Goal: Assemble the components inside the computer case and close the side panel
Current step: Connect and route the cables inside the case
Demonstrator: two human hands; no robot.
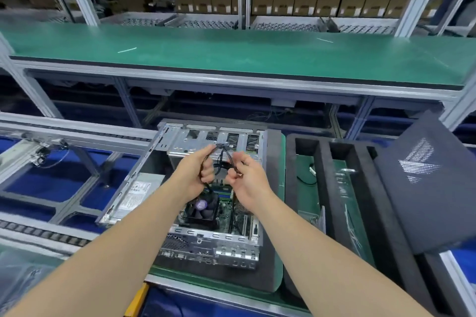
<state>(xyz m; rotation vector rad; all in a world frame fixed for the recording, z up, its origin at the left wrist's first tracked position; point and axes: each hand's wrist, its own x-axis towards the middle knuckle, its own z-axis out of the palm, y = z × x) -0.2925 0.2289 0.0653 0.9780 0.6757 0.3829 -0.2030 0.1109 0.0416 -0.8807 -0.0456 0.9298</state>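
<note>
Nearest, the left hand (197, 175) and right hand (248, 179) each curl their fingers round thin black cables (223, 154). Behind runs a smooth green bench (231, 46). A dark perforated side panel (425, 188) leans at right. Below the hands, the open, boxy steel case (219, 242) sits on a green mat (281, 170).

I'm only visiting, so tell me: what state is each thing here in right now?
computer case: open, lying on its side, panel off.
black cables: lifted above the case, held in both hands.
left hand: fingers curled round the cables.
right hand: pinching the cables.
side panel: off the case, propped tilted to the right.
cooler fan: mounted inside the case.
</note>
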